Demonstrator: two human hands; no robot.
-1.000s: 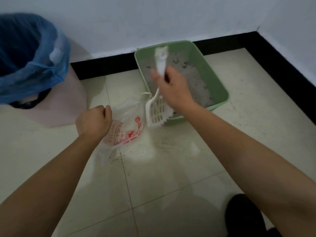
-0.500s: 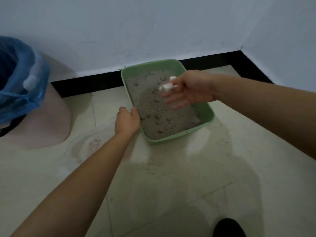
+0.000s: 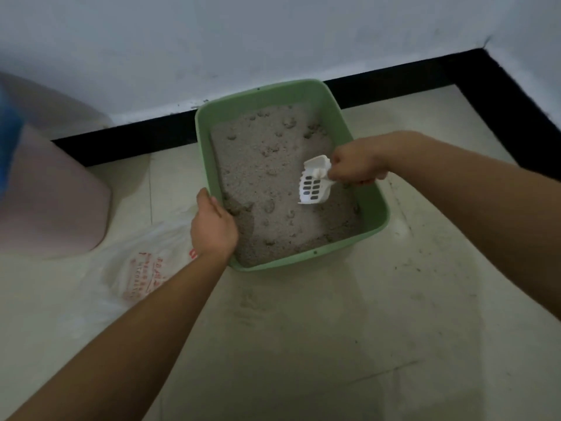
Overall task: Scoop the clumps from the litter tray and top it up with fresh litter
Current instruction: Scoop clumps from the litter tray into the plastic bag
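Okay, tray (image 3: 315, 253): green, by the wall (image 3: 273, 41), full of pitted grey litter (image 3: 267, 177).
Right hand (image 3: 355, 165): fist round white scoop (image 3: 314, 185), above litter.
Left hand (image 3: 212, 226): gripping tray's rim.
Floor (image 3: 334, 329): pale dusty tiles.

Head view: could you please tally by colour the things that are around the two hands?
Green: 1, litter tray
White: 2, scoop, plastic bag
Pink: 1, bin
Blue: 1, bin liner
Total: 5
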